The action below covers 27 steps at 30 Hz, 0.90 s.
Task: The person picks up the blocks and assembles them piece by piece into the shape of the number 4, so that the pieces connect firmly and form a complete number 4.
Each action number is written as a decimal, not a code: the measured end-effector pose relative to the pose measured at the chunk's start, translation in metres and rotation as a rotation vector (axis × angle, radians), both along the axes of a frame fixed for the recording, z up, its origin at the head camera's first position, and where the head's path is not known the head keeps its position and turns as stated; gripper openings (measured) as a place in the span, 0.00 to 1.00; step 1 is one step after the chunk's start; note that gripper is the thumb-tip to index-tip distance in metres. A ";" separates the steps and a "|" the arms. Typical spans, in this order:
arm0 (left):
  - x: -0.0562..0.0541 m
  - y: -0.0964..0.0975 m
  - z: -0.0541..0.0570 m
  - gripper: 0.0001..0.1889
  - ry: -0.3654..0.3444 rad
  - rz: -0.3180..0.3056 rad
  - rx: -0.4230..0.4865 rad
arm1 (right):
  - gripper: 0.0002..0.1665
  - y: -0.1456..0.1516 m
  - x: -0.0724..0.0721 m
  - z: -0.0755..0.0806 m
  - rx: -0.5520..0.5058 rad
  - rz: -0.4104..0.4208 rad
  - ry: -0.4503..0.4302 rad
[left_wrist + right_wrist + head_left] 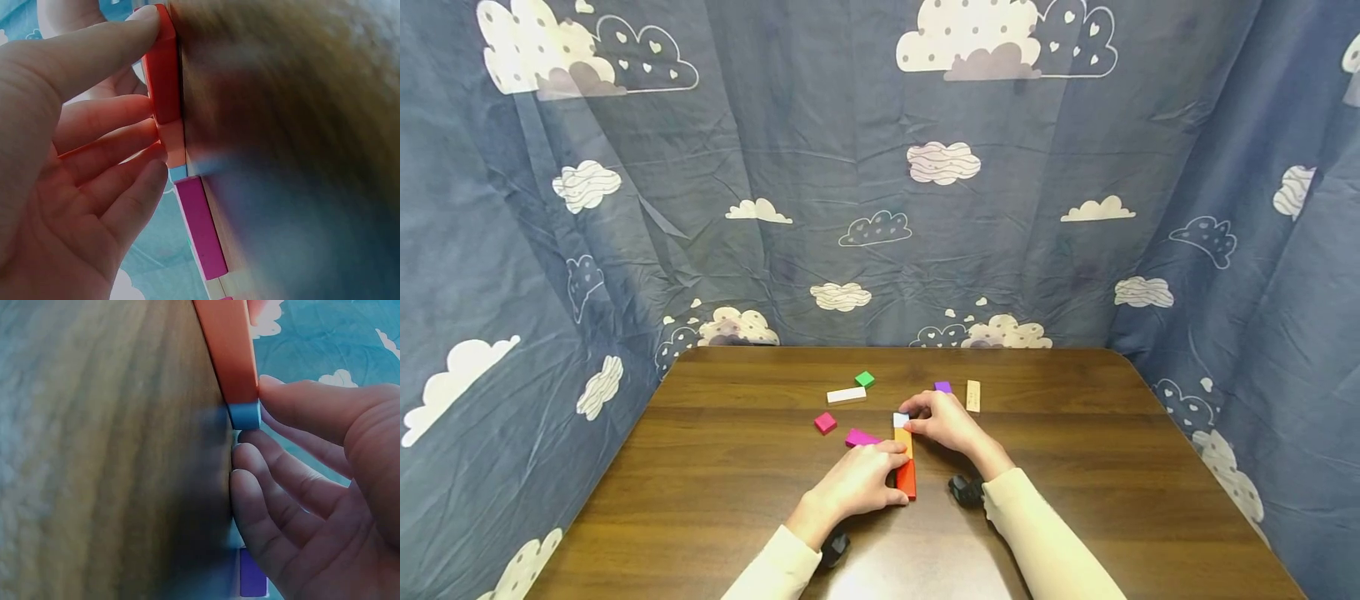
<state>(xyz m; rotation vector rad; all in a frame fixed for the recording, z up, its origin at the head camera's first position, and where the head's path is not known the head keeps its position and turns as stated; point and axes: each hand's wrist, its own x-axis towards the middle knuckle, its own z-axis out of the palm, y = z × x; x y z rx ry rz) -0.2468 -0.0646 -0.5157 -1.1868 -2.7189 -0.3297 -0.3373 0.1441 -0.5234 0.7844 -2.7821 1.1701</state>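
Observation:
A red block [907, 482], an orange block [903, 440] and a small light blue block [901, 420] lie end to end in a row on the wooden table. My left hand [859, 482] holds the red block, its thumb at the near end and its fingertips along the side by the orange one. At the far end, my right hand [946, 421] pinches the light blue block; in the right wrist view its thumb [300, 403] sits near the joint with the orange block. A magenta block [861, 437] lies just left of the row, partly behind the left hand.
Farther left are a pinkish-red square block [825, 423], a white bar [846, 396] and a green block [865, 379]. Beyond the right hand lie a purple block [943, 387], partly covered, and a plain wooden block [973, 396]. A cloud-patterned curtain [820, 267] surrounds the table.

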 end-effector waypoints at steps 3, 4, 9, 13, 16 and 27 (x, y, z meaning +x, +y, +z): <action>-0.001 0.000 0.000 0.29 0.001 0.001 -0.001 | 0.13 0.001 -0.001 0.003 -0.013 0.003 0.001; -0.001 0.000 0.000 0.29 -0.002 0.003 -0.001 | 0.13 0.002 -0.001 0.004 -0.015 0.000 -0.003; 0.001 0.001 0.001 0.30 -0.010 0.007 0.000 | 0.14 0.008 -0.002 0.010 -0.018 -0.012 0.011; 0.000 0.000 0.001 0.31 -0.011 0.021 -0.006 | 0.16 0.014 -0.001 0.017 -0.023 -0.024 0.039; 0.000 -0.001 0.001 0.31 -0.016 0.030 -0.011 | 0.16 0.019 -0.002 0.022 -0.027 -0.041 0.052; 0.001 0.000 0.002 0.32 -0.023 0.034 -0.017 | 0.15 0.054 -0.007 0.024 -0.075 -0.158 0.088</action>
